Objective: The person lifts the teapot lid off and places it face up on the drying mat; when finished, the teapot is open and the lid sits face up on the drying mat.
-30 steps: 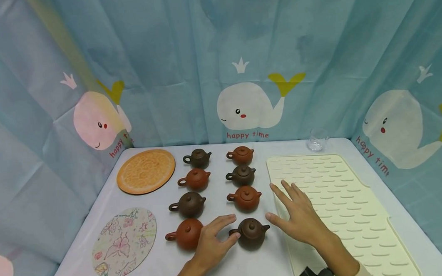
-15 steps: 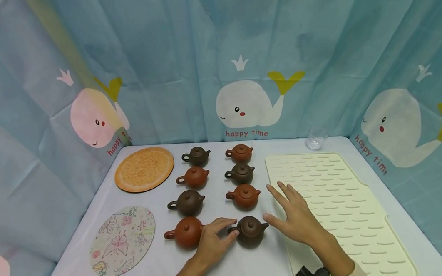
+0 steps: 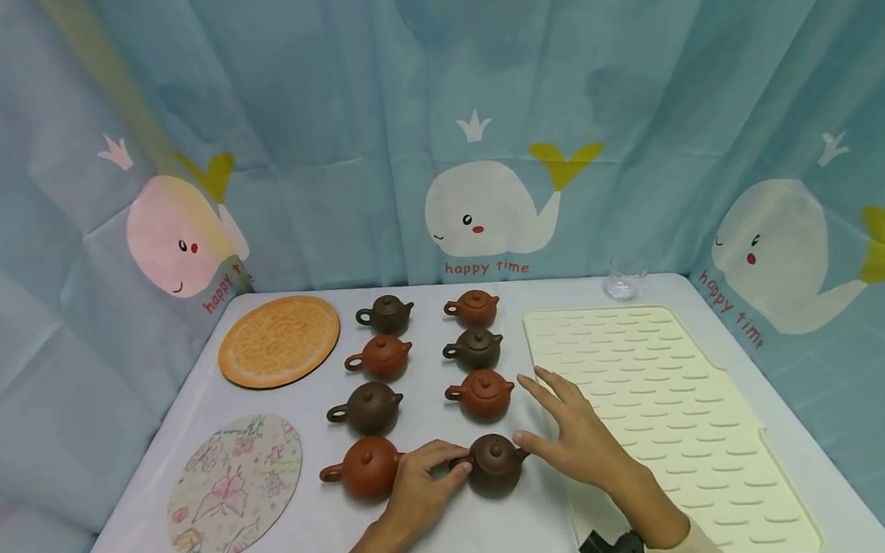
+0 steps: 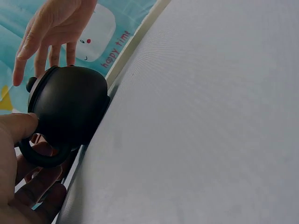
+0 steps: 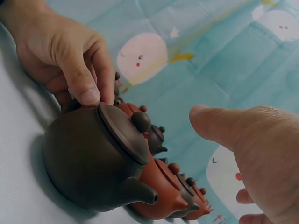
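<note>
Four red teapots, four dark teapots; left hand around one dark handle, right hand wide.

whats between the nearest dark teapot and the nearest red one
The left hand, as the head view shows: it holds the dark teapot by the handle, and the red teapot stands on the hand's other side.

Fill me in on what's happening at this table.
A person is handling the nearest dark brown teapot of the right column: their left hand holds its handle, while their right hand hovers near its spout, fingers spread, not touching it. The teapot stands upright on the white table. Seven other teapots, red and dark ones alternating, stand in two columns with it. A cream mat lies to the right, and two round mats lie to the left.
</note>
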`<state>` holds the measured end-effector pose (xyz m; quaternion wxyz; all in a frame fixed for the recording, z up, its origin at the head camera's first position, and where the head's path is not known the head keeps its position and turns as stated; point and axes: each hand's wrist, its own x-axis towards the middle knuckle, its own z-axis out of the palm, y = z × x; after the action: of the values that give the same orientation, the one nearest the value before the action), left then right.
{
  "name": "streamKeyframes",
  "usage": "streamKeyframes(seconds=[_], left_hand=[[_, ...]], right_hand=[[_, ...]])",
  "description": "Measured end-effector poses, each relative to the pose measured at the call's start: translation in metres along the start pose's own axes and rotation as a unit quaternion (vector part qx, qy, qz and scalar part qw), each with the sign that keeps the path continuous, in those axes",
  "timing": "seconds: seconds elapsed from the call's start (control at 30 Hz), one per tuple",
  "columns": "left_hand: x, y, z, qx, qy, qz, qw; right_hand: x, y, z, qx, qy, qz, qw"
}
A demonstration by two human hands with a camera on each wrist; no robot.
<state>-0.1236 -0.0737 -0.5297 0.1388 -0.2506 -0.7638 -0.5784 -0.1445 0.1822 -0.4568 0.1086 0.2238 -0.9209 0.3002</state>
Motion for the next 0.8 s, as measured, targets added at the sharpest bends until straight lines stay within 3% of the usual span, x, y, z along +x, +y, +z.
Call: streamKeyframes(seconds=[0.2, 0.37, 0.57, 0.8], left_hand=[[-0.003, -0.004, 0.001, -0.002, 0.004, 0.012, 0.9999], [-0.002, -0.002, 0.001, -0.008, 0.004, 0.013, 0.9999], [-0.004, -0.003, 0.001, -0.011, 0.002, -0.005, 0.9999], [-0.003, -0.006, 0.004, -0.003, 0.017, 0.025, 0.9995]], right_hand=[[0.004, -0.003, 0.003, 0.05, 0.033, -0.031, 0.9977], [0.006, 0.0, 0.007, 0.113, 0.059, -0.071, 0.9893], [0.008, 0.0, 0.012, 0.181, 0.054, -0.085, 0.9783], [0.01, -0.028, -0.002, 0.203, 0.043, -0.121, 0.9707]])
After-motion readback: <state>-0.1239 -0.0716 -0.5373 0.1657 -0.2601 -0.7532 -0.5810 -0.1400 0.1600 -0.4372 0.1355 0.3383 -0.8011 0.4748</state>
